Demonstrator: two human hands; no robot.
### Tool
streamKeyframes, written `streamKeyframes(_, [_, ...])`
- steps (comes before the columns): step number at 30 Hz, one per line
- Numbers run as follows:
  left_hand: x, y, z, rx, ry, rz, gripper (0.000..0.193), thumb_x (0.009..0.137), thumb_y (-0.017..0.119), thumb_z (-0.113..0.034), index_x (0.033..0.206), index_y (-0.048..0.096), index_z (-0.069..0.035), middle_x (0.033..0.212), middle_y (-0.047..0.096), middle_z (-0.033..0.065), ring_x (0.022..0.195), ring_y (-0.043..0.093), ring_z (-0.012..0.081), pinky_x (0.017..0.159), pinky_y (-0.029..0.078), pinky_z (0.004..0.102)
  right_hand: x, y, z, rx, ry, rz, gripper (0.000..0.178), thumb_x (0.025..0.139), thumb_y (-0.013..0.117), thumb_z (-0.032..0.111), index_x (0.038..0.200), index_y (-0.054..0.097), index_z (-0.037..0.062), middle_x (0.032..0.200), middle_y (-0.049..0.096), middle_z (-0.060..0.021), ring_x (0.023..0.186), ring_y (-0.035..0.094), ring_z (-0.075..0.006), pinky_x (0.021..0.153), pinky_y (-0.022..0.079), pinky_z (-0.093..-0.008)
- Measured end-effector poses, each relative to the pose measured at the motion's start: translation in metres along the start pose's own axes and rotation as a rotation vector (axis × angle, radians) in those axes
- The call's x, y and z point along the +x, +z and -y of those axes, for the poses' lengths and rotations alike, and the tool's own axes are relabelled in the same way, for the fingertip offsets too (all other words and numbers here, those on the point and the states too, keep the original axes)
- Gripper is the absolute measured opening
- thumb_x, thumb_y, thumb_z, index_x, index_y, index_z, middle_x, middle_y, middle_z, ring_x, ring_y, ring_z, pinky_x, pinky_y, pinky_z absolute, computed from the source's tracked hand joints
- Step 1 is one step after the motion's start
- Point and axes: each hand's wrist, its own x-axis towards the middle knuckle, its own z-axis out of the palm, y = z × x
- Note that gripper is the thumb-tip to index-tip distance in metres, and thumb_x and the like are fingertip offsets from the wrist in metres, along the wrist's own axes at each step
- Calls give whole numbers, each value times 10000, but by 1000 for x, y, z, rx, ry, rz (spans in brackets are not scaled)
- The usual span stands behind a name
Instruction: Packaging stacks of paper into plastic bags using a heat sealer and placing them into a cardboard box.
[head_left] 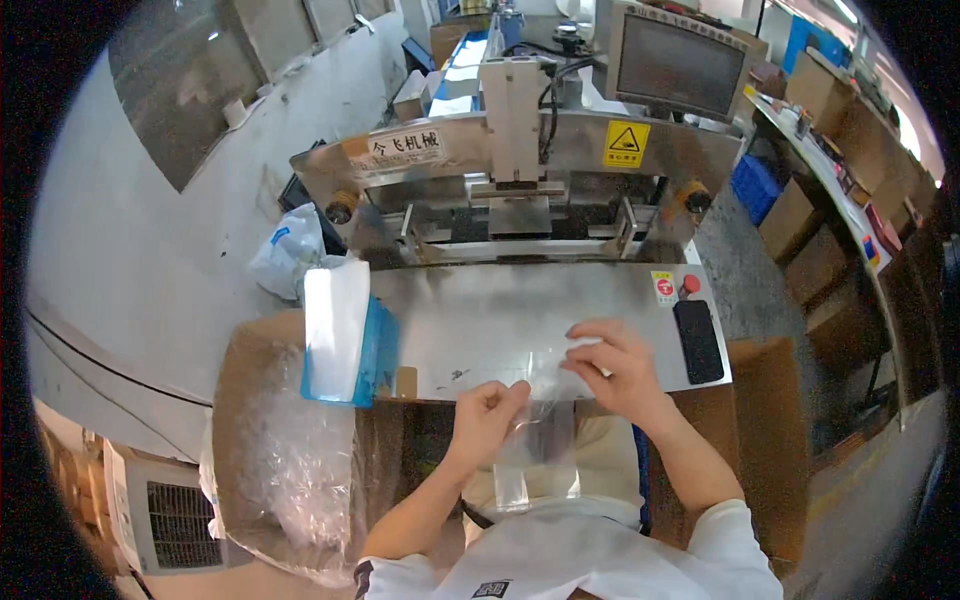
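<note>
A clear plastic sheet or bag (538, 455) hangs over the machine's front edge and down in front of my lap. My left hand (487, 415) is closed, with thumb and forefinger pinched on the plastic's left edge. Farther right and a little higher, my right hand (615, 368) has bent fingers, its thumb close to a fingertip at the plastic's upper right edge. The film is so transparent that its exact outline near those fingertips is hard to make out. Beneath both hands lies the steel worktop (480, 310) of the machine.
A blue bin (378, 345) with white sheets (336, 325) stands at the worktop's left. At its right are a black phone (698, 342) and a red button (690, 285). The machine's press head (515, 130) rises behind. A carton of clear plastic (300, 470) stands lower left.
</note>
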Motion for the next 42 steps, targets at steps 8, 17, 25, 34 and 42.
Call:
streamKeyframes(8, [26, 12, -41, 544, 952, -57, 382, 862, 704, -202, 1222, 637, -95, 1123, 683, 128, 852, 653, 370, 787, 534, 440, -25, 7, -27, -81, -23, 343, 129, 763, 750, 113, 851, 664, 71, 900, 667, -97, 912, 644, -299, 951, 498, -470])
streamKeyframes(17, [62, -45, -58, 671, 477, 322, 257, 960, 588, -304, 995, 685, -68, 922, 694, 189, 886, 647, 401, 767, 511, 472, -2, -20, -57, 11, 91, 483, 99, 839, 695, 177, 867, 711, 83, 883, 689, -96, 946, 633, -308, 1039, 418, -507])
streamKeyframes(25, [237, -99, -24, 772, 425, 353, 253, 969, 576, -271, 1018, 651, -34, 855, 688, 139, 798, 668, 265, 721, 520, 384, 53, 46, -190, -38, 287, 676, 197, 894, 644, 230, 921, 715, 49, 886, 694, -172, 876, 653, -377, 853, 500, -492])
streamKeyframes(34, [383, -107, -76, 489, 323, 556, 318, 940, 667, -183, 1222, 669, -35, 1145, 692, 85, 966, 647, 153, 829, 559, 303, 139, 49, -269, -299, 301, 612, 199, 863, 660, 204, 974, 709, 47, 982, 702, -213, 937, 672, -414, 819, 536, -493])
streamKeyframes(42, [408, -94, -36, 441, 395, 301, 441, 825, 777, -333, 1178, 680, -87, 1059, 728, 125, 953, 674, 237, 843, 535, 365, 158, 88, -195, -694, 283, 749, 239, 858, 597, 141, 1035, 680, 3, 1019, 698, -221, 1035, 653, -419, 902, 511, -513])
